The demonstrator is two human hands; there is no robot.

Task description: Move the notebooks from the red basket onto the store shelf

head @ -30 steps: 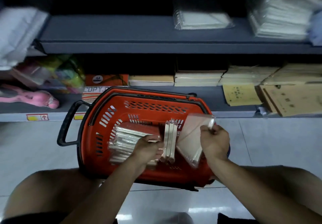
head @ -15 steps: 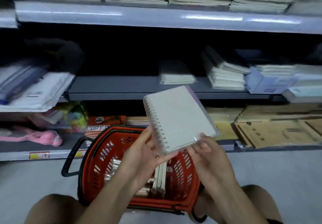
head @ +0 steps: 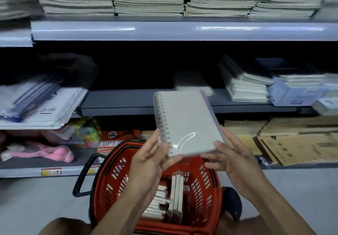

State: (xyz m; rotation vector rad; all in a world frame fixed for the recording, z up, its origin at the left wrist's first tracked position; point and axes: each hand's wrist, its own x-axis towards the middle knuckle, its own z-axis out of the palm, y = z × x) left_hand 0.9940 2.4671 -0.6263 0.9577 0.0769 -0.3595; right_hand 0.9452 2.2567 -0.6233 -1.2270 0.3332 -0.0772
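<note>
Now I'm mid-carry; left hand (head: 148,158) and right hand (head: 236,158) both pinch 1 wrapped notebook (head: 186,123) above the red basket (head: 204,185); next, slide it flat onto the shelf (head: 128,101) at 12 o'clock (more remain).

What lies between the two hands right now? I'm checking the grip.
In the head view, the wrapped spiral notebook sits between the left hand and right hand, above the red basket.

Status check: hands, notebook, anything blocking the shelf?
Both hands, left and right, grip the wrapped notebook above the basket. More notebooks inside. Shelf gap ahead, unobstructed.
</note>
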